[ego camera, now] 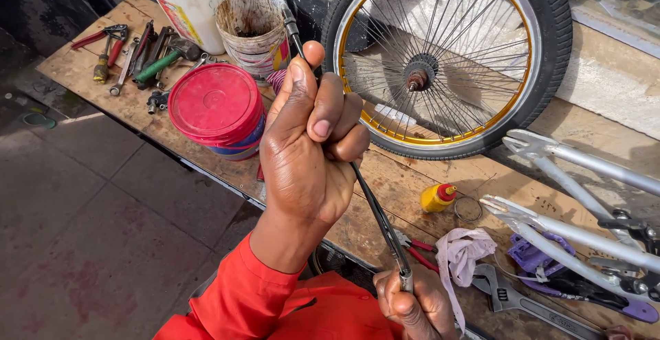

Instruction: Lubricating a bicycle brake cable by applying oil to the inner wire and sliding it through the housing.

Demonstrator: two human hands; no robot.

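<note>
My 2 hands grip a black cable (pixel 375 206) in front of the wheel (pixel 450 58).

My left hand (pixel 309 147) is fisted round its upper part, my right hand (pixel 412 302) pinches its metal end; my fist half hides the wheel, with the red-lidded tub (pixel 216 110) left, the yellow bottle (pixel 436 198) below.

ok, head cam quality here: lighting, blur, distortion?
Head view: hard sunlight, bright glare on the wall behind the wheel; deep shadow top left; left hand and cable sharp, no motion blur; wide-angle bowing at the edges.
</note>
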